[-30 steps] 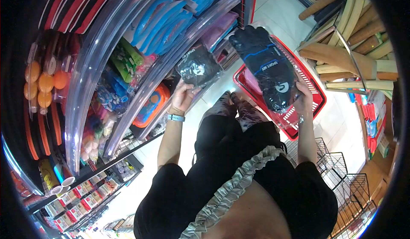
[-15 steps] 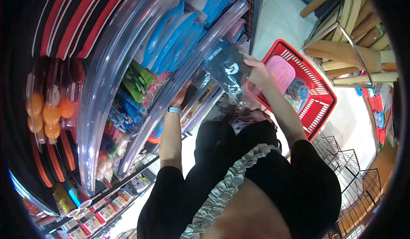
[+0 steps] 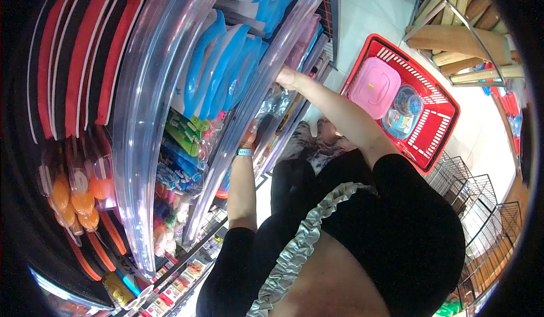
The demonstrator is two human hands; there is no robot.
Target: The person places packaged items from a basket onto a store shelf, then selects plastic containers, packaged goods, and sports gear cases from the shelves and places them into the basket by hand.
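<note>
My right hand (image 3: 286, 78) reaches in at the shelf, past the clear plastic front strip (image 3: 226, 147). Its fingertips are hidden there, so I cannot see what they touch. Lower down, my left hand (image 3: 247, 138) is at the same shelf, with a light blue band (image 3: 244, 152) on the wrist. Its fingers are mostly out of sight behind the strip. Between the two hands lies shiny clear plastic packaging (image 3: 275, 105); whether either hand grips it, I cannot make out.
On the floor to the right stands a red basket (image 3: 438, 99) holding a pink-lidded container (image 3: 375, 87) and a clear round container (image 3: 407, 100). Blue-and-white packs (image 3: 218, 62) fill the shelf above. Wooden items (image 3: 459, 42) lean at upper right, with black wire racks (image 3: 476, 203) below.
The dark package my right hand held over the aisle is out of view. That hand has moved up and left into the shelf. My left hand stays at the shelf; the camera view has shifted.
</note>
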